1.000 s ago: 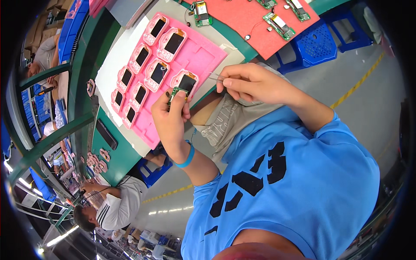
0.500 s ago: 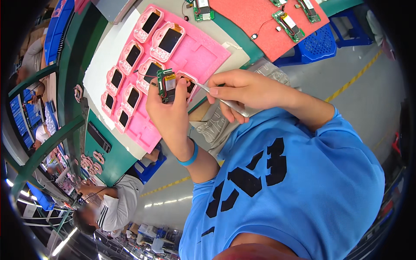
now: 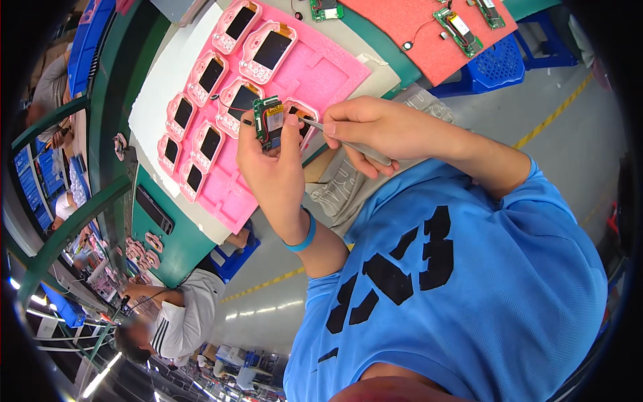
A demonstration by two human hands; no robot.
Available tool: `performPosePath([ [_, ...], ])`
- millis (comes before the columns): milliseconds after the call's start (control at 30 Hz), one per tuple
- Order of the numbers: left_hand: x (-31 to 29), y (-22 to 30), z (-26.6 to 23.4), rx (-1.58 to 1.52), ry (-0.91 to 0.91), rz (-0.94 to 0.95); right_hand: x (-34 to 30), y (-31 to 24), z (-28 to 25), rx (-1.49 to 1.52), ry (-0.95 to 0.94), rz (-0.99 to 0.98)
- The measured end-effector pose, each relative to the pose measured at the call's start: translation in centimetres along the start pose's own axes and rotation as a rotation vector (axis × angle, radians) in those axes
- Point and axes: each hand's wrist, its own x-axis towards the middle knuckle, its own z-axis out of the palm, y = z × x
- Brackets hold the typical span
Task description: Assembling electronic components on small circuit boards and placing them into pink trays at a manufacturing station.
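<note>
My left hand pinches a small green circuit board between thumb and fingers. On the board sit a silver battery with a yellow end and thin red and black wires; one red wire runs off to a small round black part. A pair of metal tweezers lies in the grip of my right hand. Their tips point left, close to the board beside my left thumb; whether they touch it I cannot tell. Behind the hands, pink console shells with dark screens rest in a pink foam tray.
More circuit boards with batteries lie on a red foam sheet at the far right. Past the table edge is a blue plastic stool. A co-worker in a white shirt sits at the lower left, near several pink shells.
The whole view has shifted a little, so the tray and both hands appear slightly further right. The circuit board and the tweezers stay in the same hands.
</note>
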Motion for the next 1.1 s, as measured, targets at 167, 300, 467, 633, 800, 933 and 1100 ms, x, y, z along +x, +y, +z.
performPosePath([
  [167,-0.1,0.0,-0.1,0.001,-0.004,0.005,0.0,0.3,0.1,0.004,0.019,-0.021],
  [300,-0.2,0.0,-0.5,0.007,-0.019,-0.026,0.3,0.9,0.3,0.004,0.023,-0.070],
  [467,-0.4,-0.2,-0.1,-0.021,-0.005,0.009,0.2,2.0,0.6,0.130,0.017,-0.166],
  [633,-1.0,-0.3,0.1,-0.060,0.042,-0.005,0.3,2.3,0.7,0.177,-0.012,-0.164],
  [800,-2.1,0.7,-2.0,-0.246,-0.006,-0.221,0.2,2.9,0.6,0.137,0.060,-0.200],
  [933,-2.8,0.4,-2.4,-0.252,-0.065,-0.241,0.6,4.5,1.2,-0.063,0.164,-0.366],
  [1100,-3.0,0.1,-2.5,-0.300,-0.095,-0.239,0.4,4.5,1.2,-0.397,0.317,-0.509],
])
